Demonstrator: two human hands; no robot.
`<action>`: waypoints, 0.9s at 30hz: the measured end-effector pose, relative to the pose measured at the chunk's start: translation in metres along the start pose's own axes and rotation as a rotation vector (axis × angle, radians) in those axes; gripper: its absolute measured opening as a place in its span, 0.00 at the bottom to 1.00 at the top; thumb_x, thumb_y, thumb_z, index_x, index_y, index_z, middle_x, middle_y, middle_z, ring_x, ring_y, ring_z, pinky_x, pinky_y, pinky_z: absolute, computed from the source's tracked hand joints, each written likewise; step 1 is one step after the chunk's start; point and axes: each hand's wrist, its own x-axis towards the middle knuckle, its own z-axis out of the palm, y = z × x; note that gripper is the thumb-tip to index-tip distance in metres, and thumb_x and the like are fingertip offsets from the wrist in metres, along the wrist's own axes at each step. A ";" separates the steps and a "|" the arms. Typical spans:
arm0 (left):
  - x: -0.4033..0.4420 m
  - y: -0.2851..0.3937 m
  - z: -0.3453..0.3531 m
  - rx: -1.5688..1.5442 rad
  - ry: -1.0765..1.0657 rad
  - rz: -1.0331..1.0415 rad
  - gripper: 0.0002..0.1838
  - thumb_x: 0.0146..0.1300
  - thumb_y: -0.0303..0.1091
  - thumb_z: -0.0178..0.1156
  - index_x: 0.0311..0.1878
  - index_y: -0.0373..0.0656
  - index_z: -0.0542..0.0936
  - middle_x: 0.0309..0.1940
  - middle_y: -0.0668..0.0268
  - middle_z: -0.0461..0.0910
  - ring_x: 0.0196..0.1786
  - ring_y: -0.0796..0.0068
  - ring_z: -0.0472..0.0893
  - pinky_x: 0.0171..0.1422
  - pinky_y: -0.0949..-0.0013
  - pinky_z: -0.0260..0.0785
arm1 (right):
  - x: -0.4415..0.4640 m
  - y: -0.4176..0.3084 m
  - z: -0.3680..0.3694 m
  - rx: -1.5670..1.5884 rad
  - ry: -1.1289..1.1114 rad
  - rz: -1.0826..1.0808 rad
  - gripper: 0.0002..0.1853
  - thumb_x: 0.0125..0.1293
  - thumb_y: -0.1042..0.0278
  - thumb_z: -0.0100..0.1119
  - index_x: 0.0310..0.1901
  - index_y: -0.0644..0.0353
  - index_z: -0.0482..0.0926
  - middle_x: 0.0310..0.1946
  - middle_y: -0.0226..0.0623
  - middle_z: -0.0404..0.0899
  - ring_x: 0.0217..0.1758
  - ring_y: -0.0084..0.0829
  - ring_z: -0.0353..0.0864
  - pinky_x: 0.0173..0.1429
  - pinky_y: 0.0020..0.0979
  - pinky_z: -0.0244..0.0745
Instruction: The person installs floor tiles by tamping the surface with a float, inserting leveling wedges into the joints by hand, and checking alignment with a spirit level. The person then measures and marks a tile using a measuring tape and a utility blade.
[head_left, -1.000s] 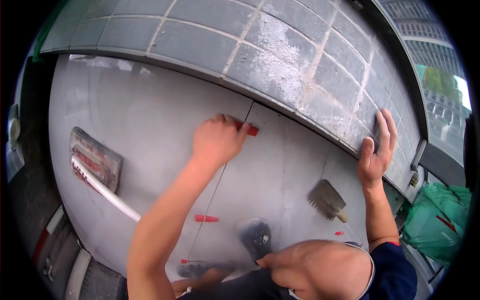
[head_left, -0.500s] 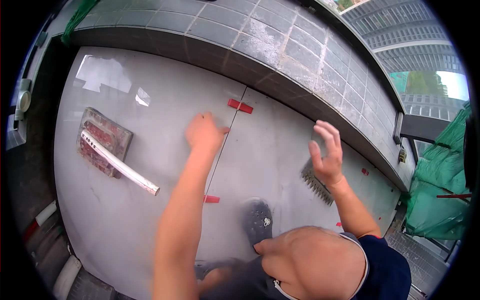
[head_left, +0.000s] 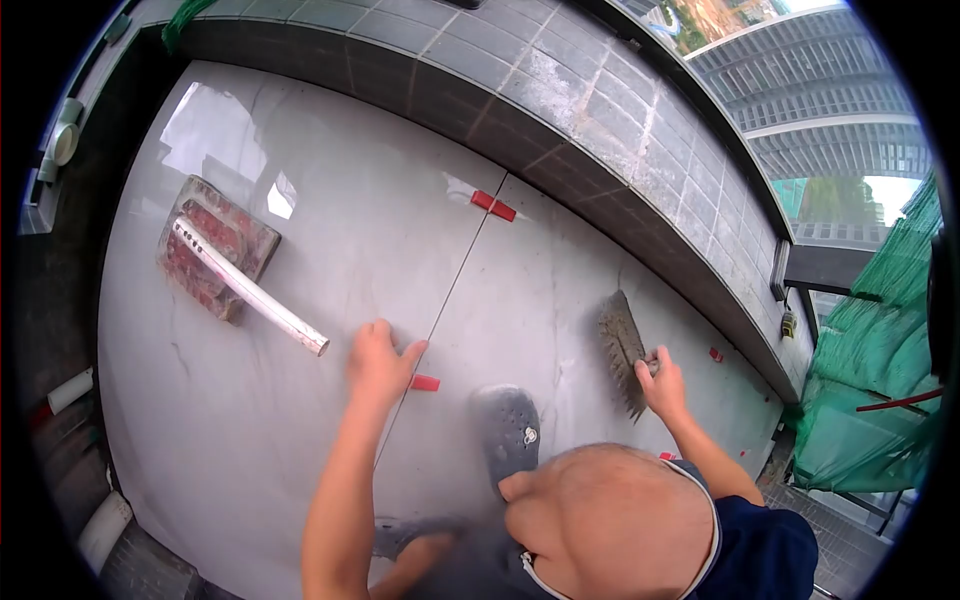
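Large pale glossy tiles [head_left: 300,400] meet at a thin joint. My left hand [head_left: 382,362] is over the left tile beside the joint, thumb spread from the fingers, holding nothing. Just right of its thumb lies a red wedge [head_left: 426,383]; a second red clip [head_left: 492,206] straddles the joint near the ledge. My right hand [head_left: 660,384] is closed round the handle of a notched trowel [head_left: 619,345], whose toothed blade is smeared with grey material.
A worn float [head_left: 215,245] with a white tube [head_left: 262,298] across it lies at left. A tiled ledge [head_left: 600,110] curves behind. Green netting [head_left: 860,340] hangs at right. My shoe [head_left: 508,430] stands on the tile, with small red pieces [head_left: 716,355] farther right.
My left hand has left the upper red clip and come down along the joint towards the lower wedge. My right hand has moved from the ledge down to the trowel and taken its handle.
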 end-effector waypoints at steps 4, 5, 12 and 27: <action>-0.014 0.017 0.010 -0.380 -0.118 0.019 0.25 0.63 0.49 0.75 0.38 0.36 0.77 0.36 0.57 0.80 0.38 0.59 0.80 0.46 0.57 0.74 | 0.039 -0.112 -0.044 0.784 -0.458 0.273 0.15 0.75 0.53 0.63 0.44 0.58 0.76 0.30 0.31 0.77 0.27 0.26 0.75 0.30 0.31 0.70; -0.016 0.022 0.014 -0.490 -0.121 0.066 0.24 0.64 0.49 0.74 0.39 0.36 0.77 0.36 0.56 0.80 0.40 0.56 0.79 0.47 0.56 0.73 | 0.046 -0.134 -0.047 1.054 -0.608 0.350 0.14 0.75 0.54 0.62 0.45 0.57 0.77 0.29 0.27 0.74 0.26 0.19 0.71 0.28 0.26 0.67; -0.020 0.022 0.018 -0.591 -0.031 0.135 0.25 0.67 0.52 0.71 0.45 0.35 0.80 0.44 0.54 0.79 0.49 0.55 0.79 0.57 0.57 0.72 | 0.049 -0.221 0.020 1.403 -0.831 0.507 0.17 0.80 0.53 0.54 0.55 0.58 0.79 0.39 0.30 0.79 0.31 0.22 0.75 0.32 0.27 0.73; -0.015 0.015 0.015 -0.586 -0.112 0.188 0.24 0.64 0.50 0.74 0.50 0.40 0.80 0.53 0.58 0.76 0.59 0.58 0.75 0.66 0.58 0.70 | 0.054 -0.252 0.042 1.397 -0.805 0.607 0.19 0.81 0.47 0.50 0.55 0.52 0.80 0.39 0.29 0.80 0.34 0.27 0.74 0.39 0.36 0.74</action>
